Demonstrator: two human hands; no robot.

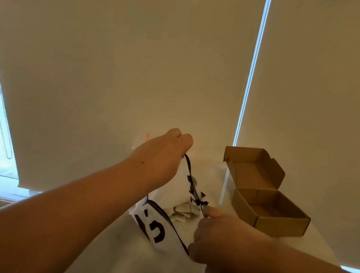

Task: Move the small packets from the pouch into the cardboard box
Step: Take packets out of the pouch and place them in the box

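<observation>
Opening the pouch. The left hand (164,154) is reaching forward and pinching the far edge of the white pouch (152,226) at its black cord (190,173), lifting that edge upward. The right hand (221,232), nearer the camera, is gripping the near edge with curled fingers and thumb, so the mouth is being stretched wide between the two. The small packets (181,212) are lying in a loose pale heap inside the pouch, showing through the opening; none is showing in the box. The cardboard box (270,210) is standing just to the right of the pouch on the white table (122,250), its lid (252,168) leaning back and its interior appearing empty, though the near part of its floor is hidden by the front wall. Closed blinds (115,66) are filling the background. Likely hazards: both hands are occupied on the rim, so one will be letting go to reach in, and the soft cloth may then be collapsing over the packets. Pulling on the cord rather than the cloth risks drawing the mouth shut. Tilting the raised pouch risks spilling packets short of the box. The light box risks sliding if a wrist is knocking it.
</observation>
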